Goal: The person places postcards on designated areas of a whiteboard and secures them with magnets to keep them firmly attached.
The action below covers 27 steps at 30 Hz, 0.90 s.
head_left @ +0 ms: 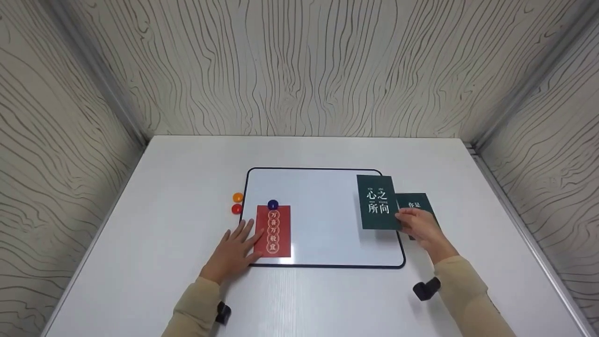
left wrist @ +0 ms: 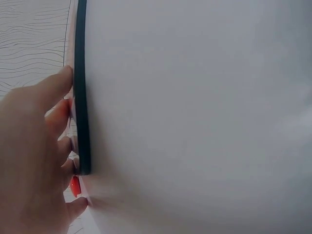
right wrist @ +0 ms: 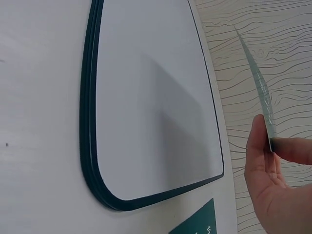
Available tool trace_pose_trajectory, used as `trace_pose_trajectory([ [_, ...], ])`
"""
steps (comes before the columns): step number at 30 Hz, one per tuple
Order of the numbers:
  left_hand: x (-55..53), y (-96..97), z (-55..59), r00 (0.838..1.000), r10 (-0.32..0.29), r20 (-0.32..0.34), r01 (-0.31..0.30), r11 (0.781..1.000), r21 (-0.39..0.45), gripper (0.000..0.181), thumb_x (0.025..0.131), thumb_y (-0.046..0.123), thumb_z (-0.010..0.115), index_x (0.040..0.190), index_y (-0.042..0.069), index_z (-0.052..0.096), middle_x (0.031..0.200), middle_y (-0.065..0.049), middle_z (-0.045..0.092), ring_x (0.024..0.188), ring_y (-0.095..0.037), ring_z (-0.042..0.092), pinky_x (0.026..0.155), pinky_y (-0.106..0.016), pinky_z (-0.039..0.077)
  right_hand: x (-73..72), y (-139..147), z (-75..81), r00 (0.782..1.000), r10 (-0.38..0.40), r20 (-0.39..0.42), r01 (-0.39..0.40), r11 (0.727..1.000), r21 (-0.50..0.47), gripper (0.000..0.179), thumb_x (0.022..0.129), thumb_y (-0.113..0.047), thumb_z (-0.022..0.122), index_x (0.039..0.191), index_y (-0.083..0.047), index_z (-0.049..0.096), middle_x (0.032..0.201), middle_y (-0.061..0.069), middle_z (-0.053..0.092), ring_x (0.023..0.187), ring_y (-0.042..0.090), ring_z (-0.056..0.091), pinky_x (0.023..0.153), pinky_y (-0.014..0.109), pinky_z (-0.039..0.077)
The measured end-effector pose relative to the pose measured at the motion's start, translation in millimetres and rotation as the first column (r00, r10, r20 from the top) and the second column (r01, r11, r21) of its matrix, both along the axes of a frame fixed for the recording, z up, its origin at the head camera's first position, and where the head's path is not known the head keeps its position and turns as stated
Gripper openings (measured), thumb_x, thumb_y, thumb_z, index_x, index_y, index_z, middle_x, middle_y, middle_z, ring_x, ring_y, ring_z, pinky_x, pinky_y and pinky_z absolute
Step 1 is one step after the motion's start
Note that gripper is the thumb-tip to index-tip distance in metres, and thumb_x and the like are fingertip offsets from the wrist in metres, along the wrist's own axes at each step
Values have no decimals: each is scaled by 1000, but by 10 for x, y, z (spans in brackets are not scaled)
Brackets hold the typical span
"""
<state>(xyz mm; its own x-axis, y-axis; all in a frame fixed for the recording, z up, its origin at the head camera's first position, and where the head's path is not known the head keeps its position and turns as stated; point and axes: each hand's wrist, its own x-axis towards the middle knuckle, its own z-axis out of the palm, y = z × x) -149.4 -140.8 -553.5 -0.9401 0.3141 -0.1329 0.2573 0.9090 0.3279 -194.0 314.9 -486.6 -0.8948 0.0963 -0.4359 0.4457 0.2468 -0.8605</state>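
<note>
My right hand (head_left: 423, 231) pinches a dark green card (head_left: 376, 220) with white characters by its right edge, between thumb and fingers. The card is raised over the right side of a whiteboard (head_left: 323, 210), its shadow falling on the surface; the right wrist view shows it nearly edge-on. With fingers spread, my left hand (head_left: 231, 252) rests at the board's lower left edge, fingertips over the side of a red card (head_left: 284, 234). That card lies on the board with a round blue magnet (head_left: 273, 204) at its top edge.
A second green card (head_left: 421, 200) lies at the board's right edge, partly hidden by the held card and my right hand. Off the board's left edge sit an orange magnet (head_left: 238, 197) and a red magnet (head_left: 237, 209). Wood-patterned walls (head_left: 299, 70) enclose the white table (head_left: 196, 159).
</note>
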Motion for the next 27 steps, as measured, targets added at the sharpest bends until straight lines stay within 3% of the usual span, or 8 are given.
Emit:
trace_pose_trajectory([
  [8,-2,4,10,1000,11,13,-11,1000,4,60,95,49,51,148,24,38,163,-5,22,153,-32,14,122,-58,20,15,-102,-5,999,31,13,-31,999,5,38,97,-19,57,129,1,50,110,0,59,94,7,59,81,14,54],
  [20,4,0,7,1000,0,0,0,1000,2,60,95,48,51,149,25,36,163,-5,23,153,-32,16,122,-58,21,25,-176,-11,999,45,-1,-45,998,-40,35,96,-15,57,125,4,51,99,-4,61,88,6,58,77,15,54],
  [27,12,-4,18,1000,-2,1,2,1000,4,61,95,49,51,149,25,36,163,-5,23,153,-32,16,122,-58,21,26,-232,-35,999,43,-6,-44,998,-52,22,95,-14,58,113,-2,58,93,-7,60,86,7,57,76,16,54],
])
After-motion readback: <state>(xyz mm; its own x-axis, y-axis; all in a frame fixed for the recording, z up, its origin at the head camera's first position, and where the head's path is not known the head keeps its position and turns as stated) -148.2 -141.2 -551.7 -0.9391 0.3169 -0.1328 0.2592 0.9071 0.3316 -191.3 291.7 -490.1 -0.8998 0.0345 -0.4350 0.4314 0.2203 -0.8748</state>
